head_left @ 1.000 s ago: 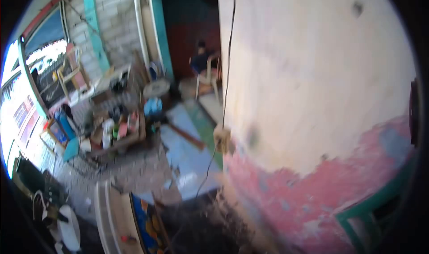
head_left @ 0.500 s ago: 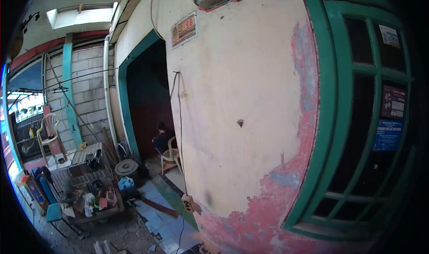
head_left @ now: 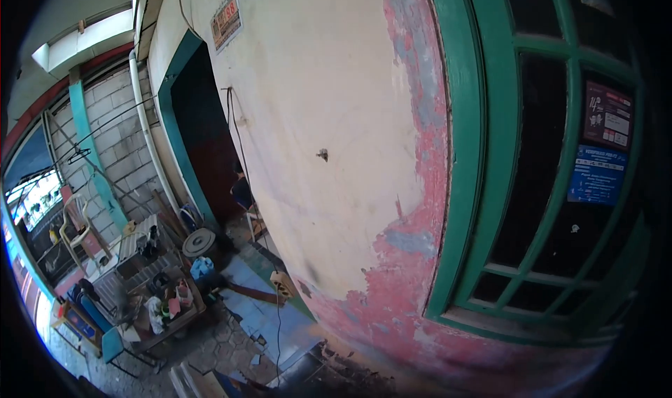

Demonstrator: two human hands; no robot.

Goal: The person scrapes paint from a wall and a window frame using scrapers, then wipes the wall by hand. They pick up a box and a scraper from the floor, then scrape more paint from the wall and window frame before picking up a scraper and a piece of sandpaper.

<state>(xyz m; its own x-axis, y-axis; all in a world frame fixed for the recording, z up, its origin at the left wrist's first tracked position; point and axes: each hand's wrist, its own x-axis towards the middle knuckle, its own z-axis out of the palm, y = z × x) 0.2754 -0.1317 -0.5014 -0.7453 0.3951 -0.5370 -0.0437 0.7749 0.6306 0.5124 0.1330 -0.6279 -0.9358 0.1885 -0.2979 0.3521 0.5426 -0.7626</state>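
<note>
Neither my left hand nor my right hand shows in the view. In front of me stands a cream wall [head_left: 301, 195] whose pink lower part [head_left: 392, 286] is peeling. A green-framed window [head_left: 465, 153] with dark panes fills the right side; a blue sticker [head_left: 597, 175] and a dark red one [head_left: 607, 116] are on its glass. A socket block [head_left: 282, 284] on a dark cord rests low by the wall's corner. A small plate with red digits [head_left: 226, 22] is fixed high on the wall.
A person [head_left: 241, 188] sits inside the dark doorway [head_left: 199, 132], partly hidden by the wall. At left, a cluttered low table [head_left: 164, 336] stands near a teal-seated chair [head_left: 113, 343] and a lidded grey bin [head_left: 200, 242]. A wooden plank [head_left: 252, 294] lies on blue tiles [head_left: 245, 314].
My view has swung right and down with a tilt, so the wall, doorway and window sit farther left. More of the floor by the wall shows. The seated person is more hidden behind the wall.
</note>
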